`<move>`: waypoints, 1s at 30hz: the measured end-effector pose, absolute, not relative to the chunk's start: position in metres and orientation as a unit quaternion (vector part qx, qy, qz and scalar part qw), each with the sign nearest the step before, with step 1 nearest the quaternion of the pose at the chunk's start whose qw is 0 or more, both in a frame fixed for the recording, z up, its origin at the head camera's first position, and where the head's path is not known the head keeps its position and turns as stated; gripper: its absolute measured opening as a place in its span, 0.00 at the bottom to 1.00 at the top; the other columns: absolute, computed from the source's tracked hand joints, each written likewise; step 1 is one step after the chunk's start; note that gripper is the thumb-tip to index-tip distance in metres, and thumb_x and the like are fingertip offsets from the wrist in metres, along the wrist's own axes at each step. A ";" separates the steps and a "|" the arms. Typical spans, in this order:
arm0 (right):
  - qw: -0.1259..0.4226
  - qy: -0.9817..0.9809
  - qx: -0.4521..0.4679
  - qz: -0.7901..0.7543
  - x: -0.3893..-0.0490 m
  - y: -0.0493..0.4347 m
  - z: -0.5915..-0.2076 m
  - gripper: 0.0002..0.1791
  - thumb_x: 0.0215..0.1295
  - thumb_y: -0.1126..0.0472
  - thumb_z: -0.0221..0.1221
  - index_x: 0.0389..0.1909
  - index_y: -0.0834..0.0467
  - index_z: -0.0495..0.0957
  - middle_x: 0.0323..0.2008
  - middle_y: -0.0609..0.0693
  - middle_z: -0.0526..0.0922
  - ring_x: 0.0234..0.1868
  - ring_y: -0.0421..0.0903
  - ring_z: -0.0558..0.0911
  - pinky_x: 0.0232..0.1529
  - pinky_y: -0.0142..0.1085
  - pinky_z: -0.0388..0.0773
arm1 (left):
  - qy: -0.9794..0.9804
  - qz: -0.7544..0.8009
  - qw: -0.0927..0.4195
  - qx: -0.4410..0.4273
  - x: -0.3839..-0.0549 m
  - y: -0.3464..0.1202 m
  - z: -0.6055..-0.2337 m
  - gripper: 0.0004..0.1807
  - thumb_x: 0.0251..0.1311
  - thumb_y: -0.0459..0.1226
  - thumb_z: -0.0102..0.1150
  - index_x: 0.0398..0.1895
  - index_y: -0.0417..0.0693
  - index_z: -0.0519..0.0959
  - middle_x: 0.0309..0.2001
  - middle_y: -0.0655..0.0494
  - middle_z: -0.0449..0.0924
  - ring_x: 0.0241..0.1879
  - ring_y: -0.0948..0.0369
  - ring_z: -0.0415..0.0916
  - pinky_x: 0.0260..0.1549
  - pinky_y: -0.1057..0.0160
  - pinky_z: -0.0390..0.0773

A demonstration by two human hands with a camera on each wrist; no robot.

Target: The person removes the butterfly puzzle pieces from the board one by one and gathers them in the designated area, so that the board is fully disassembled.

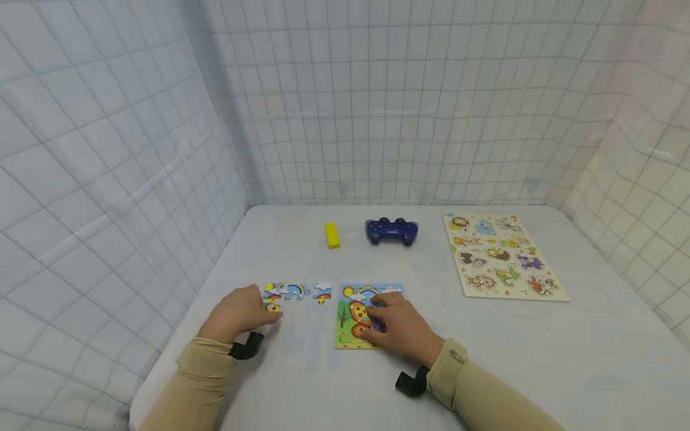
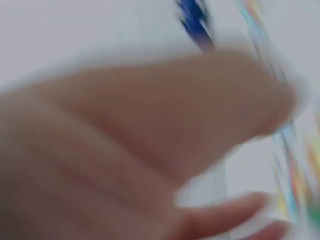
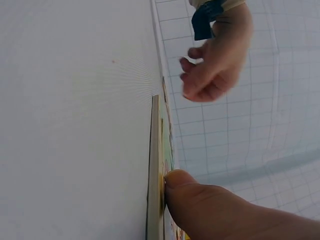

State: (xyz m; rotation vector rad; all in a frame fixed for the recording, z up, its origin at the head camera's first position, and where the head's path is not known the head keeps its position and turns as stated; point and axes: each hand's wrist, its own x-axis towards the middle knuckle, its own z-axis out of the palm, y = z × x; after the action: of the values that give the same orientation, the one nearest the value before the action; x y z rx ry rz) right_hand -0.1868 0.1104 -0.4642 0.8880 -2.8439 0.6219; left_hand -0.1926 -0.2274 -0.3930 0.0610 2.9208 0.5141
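A small jigsaw board (image 1: 342, 342) with a sun, a rainbow and a cartoon figure lies flat at the middle of the table. My right hand (image 1: 401, 326) rests on its right side, fingers bent and spread, covering part of the picture. The right wrist view shows the right thumb (image 3: 200, 197) touching the board's face. To the left lie several loose jigsaw pieces (image 1: 294, 291), one rainbow piece (image 1: 321, 291) nearer the board. My left hand (image 1: 237, 314) hovers by the leftmost pieces, fingers loosely bent, nothing visibly held. The left wrist view is blurred.
Behind the board are a yellow block (image 1: 332, 235) and a dark blue game controller (image 1: 392, 231). A larger animal puzzle board (image 1: 514, 292) lies at the right. Grid-patterned white walls (image 1: 393, 120) enclose the white table (image 1: 302, 383) at the back and sides.
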 end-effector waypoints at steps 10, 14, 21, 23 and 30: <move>0.050 -0.921 0.301 0.242 -0.190 0.125 -0.467 0.30 0.63 0.41 0.69 0.59 0.57 0.84 0.63 0.56 0.78 0.65 0.54 0.76 0.65 0.50 0.74 | 0.913 0.335 0.096 0.212 -0.224 -0.105 -0.417 0.16 0.67 0.41 0.67 0.52 0.44 0.79 0.39 0.57 0.82 0.37 0.63 0.78 0.36 0.63 0.78; 0.044 -0.914 0.314 0.251 -0.190 0.126 -0.467 0.32 0.64 0.41 0.69 0.62 0.58 0.82 0.63 0.56 0.77 0.65 0.54 0.75 0.65 0.50 0.74 | 0.918 0.318 0.111 0.209 -0.231 -0.101 -0.438 0.11 0.64 0.37 0.70 0.46 0.46 0.81 0.37 0.58 0.81 0.36 0.64 0.77 0.37 0.63 0.78; 0.050 -0.931 0.284 0.223 -0.192 0.141 -0.456 0.31 0.59 0.39 0.72 0.58 0.54 0.84 0.57 0.52 0.78 0.59 0.53 0.75 0.59 0.53 0.75 | 0.917 0.312 0.088 0.232 -0.229 -0.104 -0.452 0.08 0.63 0.44 0.71 0.40 0.56 0.82 0.35 0.63 0.79 0.35 0.65 0.74 0.37 0.63 0.75; 0.046 -0.940 0.272 0.202 -0.193 0.148 -0.453 0.29 0.59 0.39 0.72 0.55 0.52 0.85 0.55 0.50 0.79 0.57 0.52 0.75 0.56 0.53 0.75 | 0.921 0.307 0.075 0.227 -0.228 -0.103 -0.453 0.07 0.63 0.45 0.71 0.39 0.58 0.83 0.35 0.65 0.79 0.34 0.66 0.74 0.36 0.63 0.75; -0.031 -0.943 0.288 0.162 -0.192 0.157 -0.448 0.39 0.61 0.37 0.69 0.65 0.59 0.80 0.69 0.59 0.73 0.69 0.63 0.70 0.62 0.62 0.71 | 0.930 0.299 0.038 0.211 -0.227 -0.099 -0.458 0.02 0.66 0.42 0.68 0.37 0.58 0.84 0.34 0.65 0.80 0.33 0.67 0.73 0.36 0.64 0.74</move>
State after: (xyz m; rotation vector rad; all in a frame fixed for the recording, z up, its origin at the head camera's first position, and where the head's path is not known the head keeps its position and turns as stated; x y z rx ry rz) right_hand -0.1915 0.1572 -0.4485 0.9244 -3.0225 0.5207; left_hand -0.2266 -0.0987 -0.4579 0.6472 2.8525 0.9170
